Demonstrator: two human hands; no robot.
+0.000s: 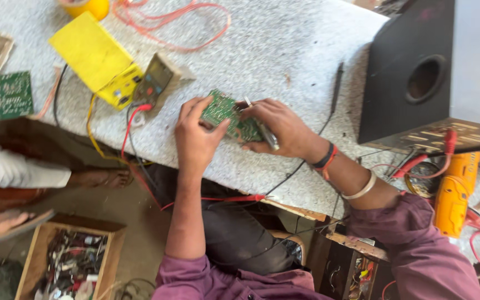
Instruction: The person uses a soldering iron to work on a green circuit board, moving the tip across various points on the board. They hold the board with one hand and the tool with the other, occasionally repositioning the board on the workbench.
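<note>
A small green circuit board (221, 109) rests on the speckled grey worktop (284, 44) near its front edge. My left hand (195, 139) grips the board's near left side, thumb on top. On the board's right side, my right hand (281, 129) holds a thin silvery metal tool (266, 133) that lies across the board. That wrist wears a black and red band and a metal bangle.
A yellow case (93, 53) and a multimeter (155, 83) with red and black leads lie to the left. Another green board (13, 94) is at far left. A black speaker box (412, 72) and a yellow tool (454, 191) are on the right. Below are a wooden parts box (68, 261) and another person's foot (104, 178).
</note>
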